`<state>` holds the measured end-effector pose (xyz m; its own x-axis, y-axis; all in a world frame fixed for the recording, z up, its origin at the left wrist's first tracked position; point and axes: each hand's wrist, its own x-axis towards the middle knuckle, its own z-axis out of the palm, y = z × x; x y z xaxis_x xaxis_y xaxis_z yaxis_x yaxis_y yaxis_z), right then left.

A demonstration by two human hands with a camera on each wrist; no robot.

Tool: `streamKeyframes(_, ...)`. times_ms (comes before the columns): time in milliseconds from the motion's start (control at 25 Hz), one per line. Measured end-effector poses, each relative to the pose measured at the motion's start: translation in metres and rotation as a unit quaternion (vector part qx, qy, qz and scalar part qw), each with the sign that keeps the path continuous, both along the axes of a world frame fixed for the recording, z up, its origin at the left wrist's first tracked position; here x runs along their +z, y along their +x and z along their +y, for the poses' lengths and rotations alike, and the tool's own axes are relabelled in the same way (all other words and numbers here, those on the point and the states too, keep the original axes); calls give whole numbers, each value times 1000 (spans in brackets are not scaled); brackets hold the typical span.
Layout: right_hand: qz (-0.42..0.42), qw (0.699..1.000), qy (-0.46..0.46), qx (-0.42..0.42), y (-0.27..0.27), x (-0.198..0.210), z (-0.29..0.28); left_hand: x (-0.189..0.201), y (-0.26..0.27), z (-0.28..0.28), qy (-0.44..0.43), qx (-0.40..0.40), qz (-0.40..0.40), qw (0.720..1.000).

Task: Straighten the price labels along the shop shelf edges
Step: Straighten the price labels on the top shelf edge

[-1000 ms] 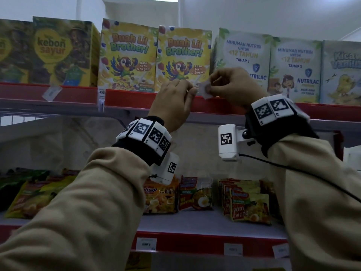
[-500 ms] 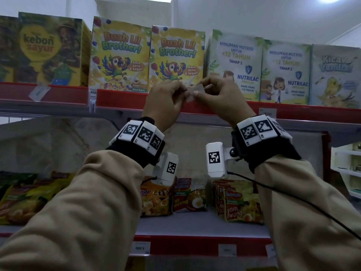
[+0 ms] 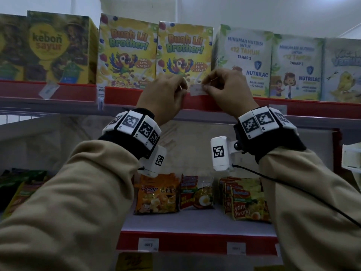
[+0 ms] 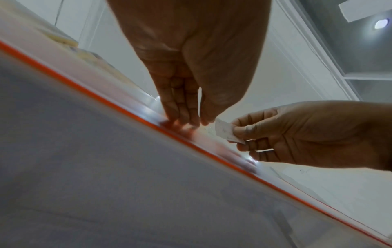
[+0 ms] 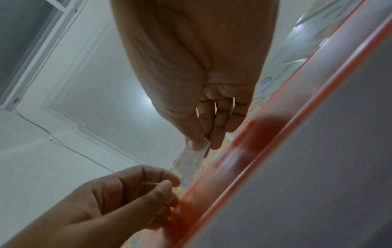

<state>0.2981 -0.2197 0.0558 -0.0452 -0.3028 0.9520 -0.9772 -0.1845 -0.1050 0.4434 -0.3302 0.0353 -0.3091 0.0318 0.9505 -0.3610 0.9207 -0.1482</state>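
Observation:
A small white price label [image 3: 196,90] sits at the top of the upper shelf's red edge rail [image 3: 125,94], below a "Buah Lil Brother" box [image 3: 184,53]. My right hand [image 3: 205,88] pinches the label's right end between thumb and forefinger; the right wrist view shows that pinch [image 5: 201,146] on the label [image 5: 191,159]. My left hand [image 3: 183,90] is just left of the label, fingers curled onto the rail's strip. In the left wrist view its fingertips [image 4: 180,119] lie on the rail [image 4: 233,166] and the thumb is beside the label [image 4: 224,132].
A tilted label [image 3: 48,90] hangs on the rail at far left; another label [image 3: 277,109] sits right of my hands. Cereal and milk boxes fill the upper shelf. Noodle packets [image 3: 158,194] lie on the lower shelf, whose red edge carries labels [image 3: 148,244].
My right hand has brought the label down from in front of the boxes to the rail's top edge. The left hand stayed at the rail, close beside it.

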Motion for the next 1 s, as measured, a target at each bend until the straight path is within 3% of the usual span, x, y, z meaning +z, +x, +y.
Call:
streamKeyframes(240,-31,996,-36,71,28,-1,-35,1,53,-24,54,106,-18,993)
streamKeyframes(600,18,997,3,78,52,-2,-61,1,64,-28,103,22,29,994)
streamKeyframes(800,27,996,10,82,61,1,-62,4,68,-29,107,5,-1,994)
streamKeyframes(1000,43,996,34,68,69,1,-64,8,78,-31,93,42,-19,995)
